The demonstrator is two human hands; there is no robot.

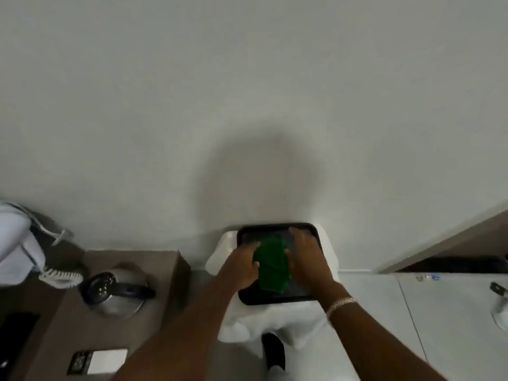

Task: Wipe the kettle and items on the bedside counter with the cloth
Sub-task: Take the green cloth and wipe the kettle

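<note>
A green cloth [272,264] lies on a black tray [275,228] that rests on a white-covered surface [327,257] against the wall. My left hand [243,264] grips the cloth's left edge and my right hand [305,250] presses on its right side, fingers spread over the tray. A silver kettle [116,291] with a black lid and handle stands on the brown bedside counter [154,262] to the left, apart from both hands.
A white telephone [16,243] with a coiled cord [59,276] sits at the far left. A switch panel [100,358] is set into the counter front. A white surface [453,312] extends to the right, below a brown ledge [453,237].
</note>
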